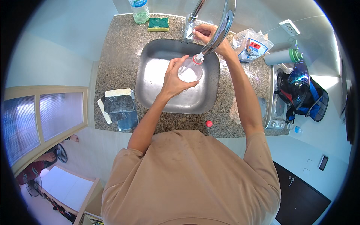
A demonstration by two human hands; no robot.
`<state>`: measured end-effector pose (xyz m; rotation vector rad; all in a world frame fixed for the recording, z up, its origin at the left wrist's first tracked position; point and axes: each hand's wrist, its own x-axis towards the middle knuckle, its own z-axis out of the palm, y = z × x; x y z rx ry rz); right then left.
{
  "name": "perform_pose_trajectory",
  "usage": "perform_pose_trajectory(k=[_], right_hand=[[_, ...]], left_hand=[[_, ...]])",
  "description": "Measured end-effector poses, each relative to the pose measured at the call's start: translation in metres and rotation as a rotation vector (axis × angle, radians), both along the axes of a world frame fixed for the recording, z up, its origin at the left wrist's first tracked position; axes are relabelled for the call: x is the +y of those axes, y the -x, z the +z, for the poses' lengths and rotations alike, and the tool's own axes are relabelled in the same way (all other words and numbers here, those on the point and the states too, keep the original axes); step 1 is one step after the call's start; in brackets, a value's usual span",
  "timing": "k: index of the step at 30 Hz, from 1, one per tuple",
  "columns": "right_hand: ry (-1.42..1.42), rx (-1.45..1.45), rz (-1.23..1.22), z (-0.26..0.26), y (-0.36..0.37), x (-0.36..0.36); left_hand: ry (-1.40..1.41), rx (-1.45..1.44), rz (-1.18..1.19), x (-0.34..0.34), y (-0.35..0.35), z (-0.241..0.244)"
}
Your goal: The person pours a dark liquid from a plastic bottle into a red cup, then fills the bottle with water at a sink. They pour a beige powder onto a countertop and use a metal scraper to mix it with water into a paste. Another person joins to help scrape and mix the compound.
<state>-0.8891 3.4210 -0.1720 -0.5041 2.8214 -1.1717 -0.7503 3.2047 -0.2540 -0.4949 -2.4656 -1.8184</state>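
My left hand (175, 77) is shut around a clear plastic bottle (197, 70), which stands uncapped over the steel sink basin (143, 84). Its mouth is right under the spout of the chrome faucet (225, 25), and water runs from the spout into the neck. My right hand (206, 33) reaches behind the spout with thumb and fingers pinched on the small lever at the faucet's base. A red bottle cap (209, 123) lies on the granite counter in front of the sink.
Left of the sink lie sanding sheets or blocks (119, 102). Behind it are a green-and-yellow sponge (158, 24) and another bottle (140, 12). To the right are a plastic bag (251, 45), a tumbler (281, 57), a helmet (295, 84) and a hob (277, 109). Another person's feet show at left.
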Motion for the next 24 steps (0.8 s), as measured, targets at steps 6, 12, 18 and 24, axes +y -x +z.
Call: perform_pose_trajectory(k=[6, 12, 18, 24], right_hand=[[-0.004, -0.013, -0.015, -0.0005, -0.0018, 0.0005], [0.009, -0.046, -0.035, 0.0013, -0.0029, -0.0005], [0.044, -0.068, -0.050, 0.0038, -0.0015, -0.0021], [0.047, -0.043, -0.028, 0.0042, -0.0015, -0.0015]], left_hand=[[-0.009, 0.005, 0.002, 0.0000, 0.0006, -0.0040], [-0.006, -0.011, 0.002, 0.0002, 0.0010, -0.0031], [-0.014, -0.003, 0.010, 0.0004, 0.0013, -0.0027], [-0.017, -0.004, 0.012, -0.0001, 0.0021, -0.0048]])
